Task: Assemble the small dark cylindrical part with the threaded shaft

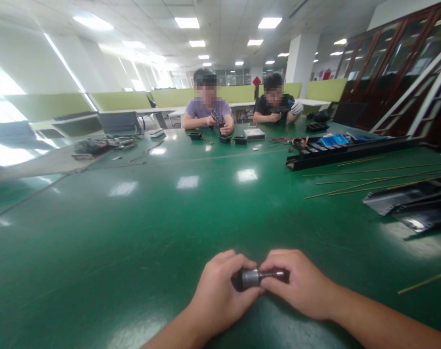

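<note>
Close to the table's front edge, a short metal cylinder with a thinner shaft (251, 278) lies sideways between my two hands; I cannot make out its exact kind. My left hand (220, 288) is closed around the thick, dark end and its silvery collar. Thumb and fingers of my right hand (300, 283) pinch the narrow shaft at the other end. The fingertips of both hands nearly meet beside the collar. Part of the cylinder's thick end is hidden in my left palm.
The green tabletop (162, 213) spreads ahead. Across it sit two people, one in a purple shirt (191, 110), handling parts near small black boxes (196, 136). Black channels (337, 151) and thin brass-coloured rods (373, 175) lie at right; a cluttered pile (97, 146) lies at left.
</note>
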`<action>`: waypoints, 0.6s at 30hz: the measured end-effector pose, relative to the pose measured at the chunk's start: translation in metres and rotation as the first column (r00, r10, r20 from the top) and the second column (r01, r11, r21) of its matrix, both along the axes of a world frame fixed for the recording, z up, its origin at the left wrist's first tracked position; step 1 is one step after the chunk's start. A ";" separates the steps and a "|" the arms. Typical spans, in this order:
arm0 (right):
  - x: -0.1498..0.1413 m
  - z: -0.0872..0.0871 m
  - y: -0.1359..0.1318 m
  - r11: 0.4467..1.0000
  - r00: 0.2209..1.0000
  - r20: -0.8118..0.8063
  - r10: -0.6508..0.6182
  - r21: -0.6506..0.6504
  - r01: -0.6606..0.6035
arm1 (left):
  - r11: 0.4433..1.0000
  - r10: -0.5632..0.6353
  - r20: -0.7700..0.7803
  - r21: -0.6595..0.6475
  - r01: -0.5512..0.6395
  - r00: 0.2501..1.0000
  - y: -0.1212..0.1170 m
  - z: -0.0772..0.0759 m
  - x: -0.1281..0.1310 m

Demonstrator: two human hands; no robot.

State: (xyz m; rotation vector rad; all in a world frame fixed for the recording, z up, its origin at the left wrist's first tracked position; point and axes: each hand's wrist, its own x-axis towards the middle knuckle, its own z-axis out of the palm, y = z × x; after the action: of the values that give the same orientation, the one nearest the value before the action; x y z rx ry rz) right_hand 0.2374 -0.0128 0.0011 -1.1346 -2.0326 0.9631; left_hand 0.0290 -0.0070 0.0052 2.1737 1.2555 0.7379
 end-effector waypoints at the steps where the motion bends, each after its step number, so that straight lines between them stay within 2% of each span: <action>1: 0.000 0.000 0.000 1.000 1.000 0.001 0.001 0.001 -0.001 | 1.000 -0.003 -0.006 0.009 0.003 1.000 0.000 -0.001 0.000; 18: 0.002 0.004 0.000 1.000 1.000 0.017 -0.004 0.004 0.004 | 0.998 0.006 -0.039 0.065 -0.003 0.999 0.002 -0.001 -0.003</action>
State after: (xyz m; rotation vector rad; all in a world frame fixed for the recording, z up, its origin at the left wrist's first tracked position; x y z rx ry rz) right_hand 0.2399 -0.0124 0.0048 -1.1478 -2.0446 0.9503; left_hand 0.0263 -0.0055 0.0043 2.2485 1.2731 0.7512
